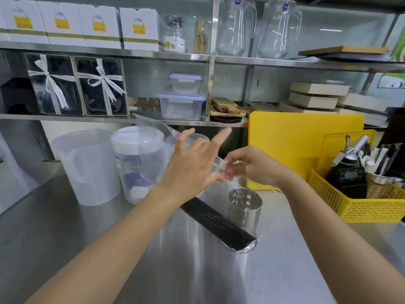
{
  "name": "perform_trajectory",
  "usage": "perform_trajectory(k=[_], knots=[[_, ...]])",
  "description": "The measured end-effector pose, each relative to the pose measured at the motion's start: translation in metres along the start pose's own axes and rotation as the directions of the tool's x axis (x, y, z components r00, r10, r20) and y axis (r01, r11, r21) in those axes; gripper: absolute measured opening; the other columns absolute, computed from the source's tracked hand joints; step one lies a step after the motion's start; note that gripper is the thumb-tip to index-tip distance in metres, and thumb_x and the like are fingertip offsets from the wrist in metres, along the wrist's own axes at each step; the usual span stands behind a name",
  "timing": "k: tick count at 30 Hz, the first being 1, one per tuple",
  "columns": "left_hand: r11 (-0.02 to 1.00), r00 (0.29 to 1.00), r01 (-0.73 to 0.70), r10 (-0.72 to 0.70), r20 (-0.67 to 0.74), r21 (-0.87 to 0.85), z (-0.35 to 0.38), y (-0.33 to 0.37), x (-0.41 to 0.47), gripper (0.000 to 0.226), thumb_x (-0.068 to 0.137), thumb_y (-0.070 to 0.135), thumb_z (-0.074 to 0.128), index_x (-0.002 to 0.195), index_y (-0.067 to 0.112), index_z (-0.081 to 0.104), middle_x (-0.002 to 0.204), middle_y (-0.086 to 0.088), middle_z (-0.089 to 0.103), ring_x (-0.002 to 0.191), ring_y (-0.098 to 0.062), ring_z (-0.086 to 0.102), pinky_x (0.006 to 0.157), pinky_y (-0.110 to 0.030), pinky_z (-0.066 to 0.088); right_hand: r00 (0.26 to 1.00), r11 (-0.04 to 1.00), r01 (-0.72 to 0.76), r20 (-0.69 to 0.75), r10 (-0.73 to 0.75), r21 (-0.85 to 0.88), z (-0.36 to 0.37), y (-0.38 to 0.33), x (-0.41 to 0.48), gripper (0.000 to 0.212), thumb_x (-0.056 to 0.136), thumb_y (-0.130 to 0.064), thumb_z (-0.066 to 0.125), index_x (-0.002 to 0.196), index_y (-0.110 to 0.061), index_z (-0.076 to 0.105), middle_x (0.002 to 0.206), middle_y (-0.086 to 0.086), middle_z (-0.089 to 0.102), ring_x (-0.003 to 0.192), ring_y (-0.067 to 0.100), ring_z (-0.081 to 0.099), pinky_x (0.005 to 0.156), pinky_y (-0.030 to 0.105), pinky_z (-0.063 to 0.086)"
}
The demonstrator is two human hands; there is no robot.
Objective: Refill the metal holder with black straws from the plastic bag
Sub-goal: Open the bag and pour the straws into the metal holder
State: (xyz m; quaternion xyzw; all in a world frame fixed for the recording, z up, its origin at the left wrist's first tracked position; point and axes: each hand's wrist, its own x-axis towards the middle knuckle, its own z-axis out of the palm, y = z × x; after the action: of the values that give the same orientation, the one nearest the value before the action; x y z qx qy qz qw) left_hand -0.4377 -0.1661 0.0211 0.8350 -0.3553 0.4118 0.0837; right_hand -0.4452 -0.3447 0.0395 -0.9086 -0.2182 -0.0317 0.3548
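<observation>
Two bare hands meet above a steel counter (87, 227). Left hand (192, 165) pinches clear film with thumb and one finger, other fingers spread wide; right hand (252, 167) is curled, pinching the same film. It belongs to the plastic bag (246, 249), whose black straws (219, 224) slope down to the counter, beside the metal holder (245, 207). Likely risk: tearing the mouth open too hard could scatter straws or topple the holder.
</observation>
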Motion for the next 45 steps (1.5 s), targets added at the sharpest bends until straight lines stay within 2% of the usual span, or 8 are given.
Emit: perform_trajectory(k=[5, 12, 15, 19, 28, 33, 38, 45], knots=[[0.999, 0.995, -0.021, 0.017, 0.096, 0.047, 0.01, 0.0, 0.011, 0.004, 0.08, 0.019, 0.067, 0.081, 0.015, 0.069, 0.077, -0.004, 0.072, 0.086, -0.024, 0.063, 0.097, -0.04, 0.019, 0.985, 0.998, -0.053, -0.167, 0.05, -0.015, -0.008, 0.01, -0.008, 0.009, 0.079, -0.029, 0.068, 0.088, -0.026, 0.066, 0.081, -0.013, 0.066, 0.077, -0.003, 0.062, 0.069, 0.012, 0.047], [0.98, 0.985, 0.148, -0.135, 0.106, -0.134, 0.015, -0.015, 0.024, 0.017, 0.085, 0.031, 0.059, 0.075, 0.02, 0.065, 0.077, 0.004, 0.069, 0.088, -0.018, 0.056, 0.093, -0.03, 0.01, 0.807, 0.902, 0.195, -0.586, 0.075, 0.384, -0.038, 0.034, -0.034, 0.017, 0.079, -0.04, 0.062, 0.09, -0.029, 0.067, 0.078, -0.013, 0.073, 0.084, 0.001, 0.065, 0.071, 0.015, 0.049], [0.963, 0.987, 0.16, -0.15, 0.06, -0.216, 0.012, -0.019, 0.029, 0.017, 0.085, 0.032, 0.06, 0.069, 0.024, 0.062, 0.068, 0.012, 0.061, 0.076, -0.01, 0.049, 0.089, -0.026, 0.013, 0.845, 0.711, 0.272, -0.515, 0.146, 0.649, -0.038, 0.055, -0.043, 0.027, 0.08, -0.028, 0.063, 0.107, -0.03, 0.061, 0.098, -0.007, 0.071, 0.1, 0.013, 0.063, 0.083, 0.032, 0.048], [0.942, 0.975, 0.222, -0.207, 0.085, -0.252, 0.006, -0.02, 0.036, 0.016, 0.085, 0.037, 0.059, 0.075, 0.025, 0.062, 0.077, 0.009, 0.067, 0.085, -0.014, 0.04, 0.088, -0.031, 0.026, 0.936, 0.792, -0.008, -0.274, 0.22, 0.61, -0.01, 0.073, -0.046, 0.055, 0.066, -0.022, 0.077, 0.114, -0.039, 0.056, 0.112, -0.006, 0.069, 0.105, 0.007, 0.062, 0.085, 0.027, 0.042], [0.972, 0.933, 0.215, -0.233, -0.275, -0.093, -0.008, -0.025, 0.032, 0.066, 0.07, 0.053, 0.067, 0.123, 0.019, 0.047, 0.123, -0.007, 0.055, 0.117, -0.023, 0.042, 0.096, -0.035, 0.018, 0.817, 0.656, 0.194, -0.49, 0.303, 0.73, 0.012, 0.071, -0.033, 0.004, 0.067, -0.021, 0.07, 0.069, -0.022, 0.073, 0.063, -0.002, 0.072, 0.066, 0.015, 0.064, 0.07, 0.031, 0.048], [0.735, 0.654, 0.535, -0.673, -0.347, -0.416, -0.015, -0.057, 0.011, 0.117, 0.05, 0.066, 0.071, 0.139, 0.009, 0.021, 0.145, -0.016, 0.027, 0.134, -0.028, 0.026, 0.103, -0.041, 0.019, 0.794, 0.549, 0.28, -0.511, 0.328, 0.787, 0.003, 0.076, -0.039, 0.007, 0.069, -0.016, 0.064, 0.075, -0.014, 0.068, 0.06, -0.003, 0.069, 0.064, 0.012, 0.065, 0.065, 0.025, 0.049], [0.088, 0.582, 0.637, -0.706, 0.403, -0.766, -0.016, -0.079, -0.011, 0.046, 0.065, 0.025, 0.077, 0.107, 0.018, 0.059, 0.106, -0.014, 0.069, 0.095, -0.019, 0.064, 0.083, -0.03, 0.048, 0.774, 0.499, 0.3, -0.514, 0.371, 0.813, -0.004, 0.082, -0.047, 0.01, 0.07, -0.015, 0.064, 0.079, -0.011, 0.064, 0.061, -0.003, 0.069, 0.067, 0.014, 0.066, 0.074, 0.03, 0.047], [0.176, 0.62, 0.539, -0.745, 0.247, -0.824, -0.01, -0.074, -0.002, 0.012, 0.076, 0.007, 0.07, 0.069, 0.017, 0.065, 0.058, 0.006, 0.072, 0.061, -0.009, 0.069, 0.062, -0.017, 0.055, 0.748, 0.772, 0.142, -0.578, 0.326, 0.619, -0.011, 0.086, -0.048, 0.005, 0.077, -0.019, 0.067, 0.081, -0.019, 0.07, 0.063, -0.006, 0.072, 0.069, 0.009, 0.067, 0.071, 0.028, 0.046]])
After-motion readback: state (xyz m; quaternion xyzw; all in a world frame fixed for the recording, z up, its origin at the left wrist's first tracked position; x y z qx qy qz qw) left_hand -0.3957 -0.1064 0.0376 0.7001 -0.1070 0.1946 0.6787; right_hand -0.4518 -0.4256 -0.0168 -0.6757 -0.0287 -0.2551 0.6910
